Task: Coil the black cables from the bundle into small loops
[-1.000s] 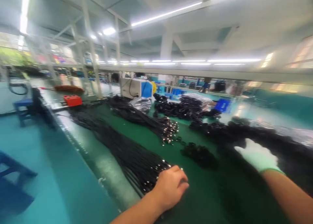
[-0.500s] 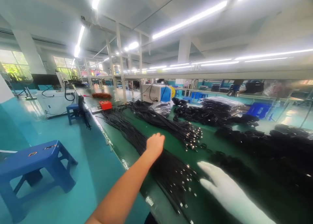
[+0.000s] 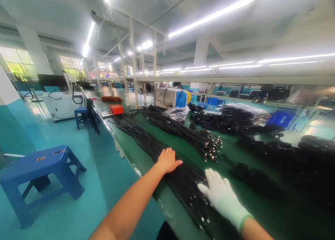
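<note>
A long bundle of black cables (image 3: 141,137) with small shiny connectors at the near end lies along the green bench (image 3: 167,130). My bare left hand (image 3: 167,160) rests flat on the middle of it, thumb out to the right. Over the connector end is my right hand (image 3: 221,194), in a white glove with a green cuff, fingers spread; whether it touches the cables I cannot tell. Behind them, a second bundle of black cables (image 3: 183,128) lies alongside, its connectors fanned toward me.
Heaps of black coiled cables (image 3: 225,123) cover the bench's right side. An orange-red box (image 3: 116,109) and a white-and-blue machine (image 3: 170,98) stand farther back. On the floor at left is a blue stool (image 3: 44,166). A shelf beam (image 3: 235,80) crosses above the bench.
My left hand has gone from curled fingers to lying flat on the cables. My gloved right hand has moved left toward the bundle and spread its fingers. The camera view has shifted slightly.
</note>
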A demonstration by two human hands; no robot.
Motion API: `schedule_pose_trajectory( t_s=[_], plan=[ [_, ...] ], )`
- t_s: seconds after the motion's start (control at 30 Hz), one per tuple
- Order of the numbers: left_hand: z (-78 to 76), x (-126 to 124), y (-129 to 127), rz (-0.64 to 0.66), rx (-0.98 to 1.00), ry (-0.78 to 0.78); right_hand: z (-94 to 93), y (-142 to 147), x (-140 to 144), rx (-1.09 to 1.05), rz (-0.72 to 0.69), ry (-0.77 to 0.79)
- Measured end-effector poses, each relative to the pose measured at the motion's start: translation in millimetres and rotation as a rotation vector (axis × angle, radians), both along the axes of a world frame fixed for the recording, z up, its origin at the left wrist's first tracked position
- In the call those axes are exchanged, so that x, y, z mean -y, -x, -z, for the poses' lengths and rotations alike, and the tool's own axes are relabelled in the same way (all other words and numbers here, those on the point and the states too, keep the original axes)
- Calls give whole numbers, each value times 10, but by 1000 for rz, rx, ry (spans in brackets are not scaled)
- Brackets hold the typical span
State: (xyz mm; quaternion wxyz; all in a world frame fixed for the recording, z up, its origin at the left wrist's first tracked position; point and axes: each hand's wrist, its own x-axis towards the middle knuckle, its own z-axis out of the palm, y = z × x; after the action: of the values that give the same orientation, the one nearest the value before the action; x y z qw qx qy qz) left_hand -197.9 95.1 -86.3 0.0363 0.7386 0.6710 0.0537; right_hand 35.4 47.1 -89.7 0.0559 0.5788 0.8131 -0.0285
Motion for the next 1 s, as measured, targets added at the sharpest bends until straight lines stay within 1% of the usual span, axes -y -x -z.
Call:
schedule_pose_trajectory(
  t_s=[0.13, 0.17, 0.23, 0.3, 0.37, 0.47, 0.53, 0.63, 0.77, 0.9, 1.0],
  plan=[
    [25, 222, 107, 24, -13, -28, -80, -5, 95, 51, 114, -51],
    [18, 258, 117, 38, -16, -38, -95, -15, 116, 54, 116, -68],
    [-20, 284, 144, 60, -22, -56, -112, -43, 150, 42, 57, -70],
    [-87, 250, 202, 58, -30, -70, -118, -69, 169, 33, 10, -10],
    [-174, 175, 296, 16, -45, -84, -129, -78, 174, 37, 37, 50],
    [-293, 48, 431, -58, -83, -102, -184, -64, 174, 12, 86, 99],
    [-340, -26, 459, -51, -108, -91, -247, -62, 185, -23, 115, 98],
    [-356, -138, 386, 30, -147, -42, -359, -105, 221, -84, 115, 39],
    [-317, -315, 194, 157, -206, 33, -466, -226, 250, -146, 67, 0],
    [-278, -436, 39, 245, -230, 80, -487, -327, 236, -177, 62, -23],
    [-318, -424, -2, 256, -206, 61, -495, -413, 228, -219, 76, -28]
  ],
)
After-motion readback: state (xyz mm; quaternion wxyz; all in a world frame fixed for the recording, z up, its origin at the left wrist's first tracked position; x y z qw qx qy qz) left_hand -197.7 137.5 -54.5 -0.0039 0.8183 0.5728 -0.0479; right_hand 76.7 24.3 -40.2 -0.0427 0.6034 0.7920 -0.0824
